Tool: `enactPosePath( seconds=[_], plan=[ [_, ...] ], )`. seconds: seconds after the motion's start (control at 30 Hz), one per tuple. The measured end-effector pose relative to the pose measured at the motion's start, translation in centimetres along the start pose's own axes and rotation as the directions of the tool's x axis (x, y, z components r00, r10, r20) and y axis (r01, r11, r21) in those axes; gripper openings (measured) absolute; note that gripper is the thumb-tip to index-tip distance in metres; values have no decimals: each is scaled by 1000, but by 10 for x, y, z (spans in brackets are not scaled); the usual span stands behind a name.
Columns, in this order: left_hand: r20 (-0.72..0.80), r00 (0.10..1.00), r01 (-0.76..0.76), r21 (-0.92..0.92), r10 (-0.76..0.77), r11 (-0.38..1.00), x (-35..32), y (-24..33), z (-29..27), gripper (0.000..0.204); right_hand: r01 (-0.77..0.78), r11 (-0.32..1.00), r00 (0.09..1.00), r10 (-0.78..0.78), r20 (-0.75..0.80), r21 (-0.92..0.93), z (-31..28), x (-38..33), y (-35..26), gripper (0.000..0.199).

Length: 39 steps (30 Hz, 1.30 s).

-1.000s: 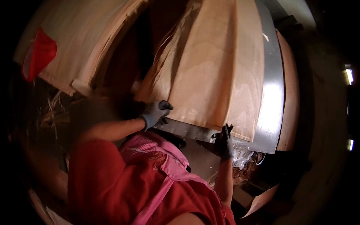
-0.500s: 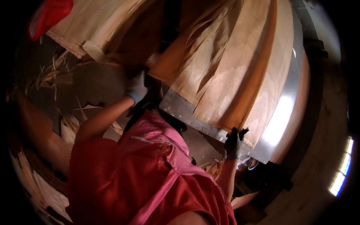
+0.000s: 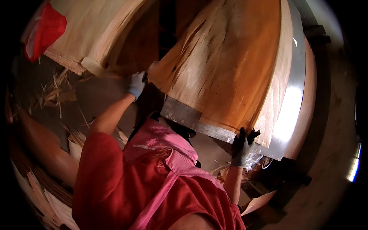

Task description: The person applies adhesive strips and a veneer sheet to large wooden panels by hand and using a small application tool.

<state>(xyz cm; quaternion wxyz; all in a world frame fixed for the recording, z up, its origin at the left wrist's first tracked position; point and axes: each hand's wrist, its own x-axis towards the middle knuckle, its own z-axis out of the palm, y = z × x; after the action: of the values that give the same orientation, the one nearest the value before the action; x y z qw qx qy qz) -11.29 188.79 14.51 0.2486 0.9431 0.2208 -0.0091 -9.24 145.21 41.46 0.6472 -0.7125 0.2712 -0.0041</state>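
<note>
A thin, orange-brown wood veneer sheet [image 3: 230, 80] with split, rippled grain lies over a paler veneer sheet [image 3: 268, 119] on a metal plate [image 3: 180, 112]. My left hand [image 3: 137, 84], in a pale glove with dark fingertips, is closed at the sheet's left corner; the exact fingertip contact is hard to see. At the front edge, towards the right, my right hand [image 3: 241, 148] pinches the orange-brown sheet, with dark gloved fingers on top of it. The thumb side is partly hidden.
Another veneer stack [image 3: 88, 34] stands at the far left, with a red cloth-like item [image 3: 46, 32] on its corner. Torn veneer scraps [image 3: 57, 92] litter the floor. Crumpled clear plastic [image 3: 252, 160] sits below the plate's front right corner.
The orange-brown sheet has spread out flatter, and its raised fold has gone. My left hand has shifted slightly left and away from me; my right hand stays at the front edge.
</note>
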Motion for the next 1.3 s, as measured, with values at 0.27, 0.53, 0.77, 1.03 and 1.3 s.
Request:
enactPosePath(
  seconds=[0.27,0.53,0.77,1.03,1.3],
  plan=[
    [-264,964,-66,-286,-12,956,12,47,-125,18,14,996,998,-19,53,88,2,-11,-21,43],
    [-503,864,-228,-333,32,915,23,60,-205,28,123,992,991,-123,44,14,-29,0,-14,43],
    [-612,763,-466,-298,207,833,9,111,-284,31,39,975,999,-41,3,220,-37,-2,-25,40],
    [-594,618,-678,-71,515,732,-25,198,-326,27,138,946,985,-99,-145,295,-83,27,-16,52],
    [-275,387,-883,166,880,440,-32,291,-266,12,281,946,942,-240,-236,161,-185,83,4,59]
  ],
)
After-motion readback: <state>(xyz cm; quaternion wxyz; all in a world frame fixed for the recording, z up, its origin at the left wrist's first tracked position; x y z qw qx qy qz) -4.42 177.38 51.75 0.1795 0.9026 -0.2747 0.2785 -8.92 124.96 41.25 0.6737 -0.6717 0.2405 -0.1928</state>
